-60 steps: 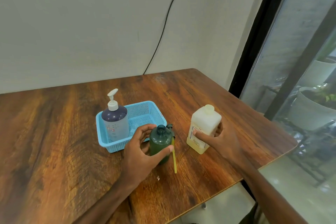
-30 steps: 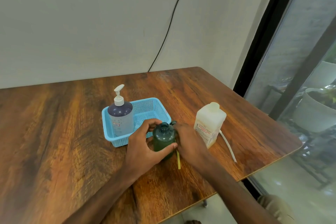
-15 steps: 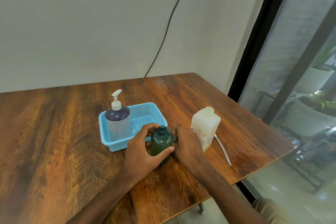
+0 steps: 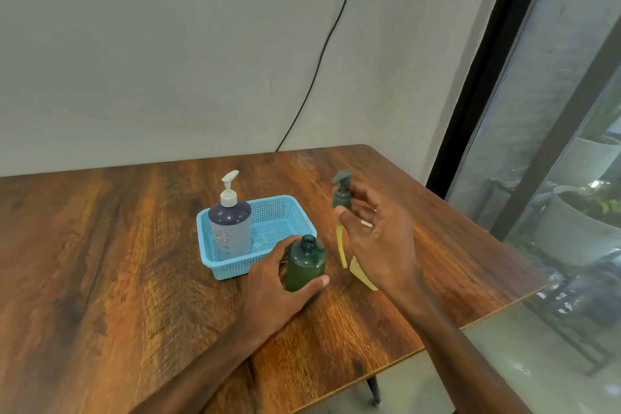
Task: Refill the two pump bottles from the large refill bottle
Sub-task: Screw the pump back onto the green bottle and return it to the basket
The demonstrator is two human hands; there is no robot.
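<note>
A green bottle (image 4: 305, 264) stands upright on the wooden table (image 4: 134, 262) with its neck uncapped. My left hand (image 4: 274, 282) grips its body. My right hand (image 4: 378, 239) holds the dark green pump head (image 4: 341, 190) in the air to the right of that bottle, with its yellowish dip tube (image 4: 341, 245) hanging down. The large pale refill bottle (image 4: 363, 276) is mostly hidden behind my right hand; only a lower corner shows. A purple pump bottle with a white pump (image 4: 230, 223) stands in the blue basket (image 4: 289, 208).
The table's front edge and right corner lie close to my right forearm. A black cable (image 4: 322, 47) runs down the wall behind the table. Glass panes with plant pots (image 4: 578, 228) outside are on the right.
My right hand left the refill bottle, reached to the pump lying beside the green bottle, and lifted it off the table. My left hand has kept its hold on the green bottle.
</note>
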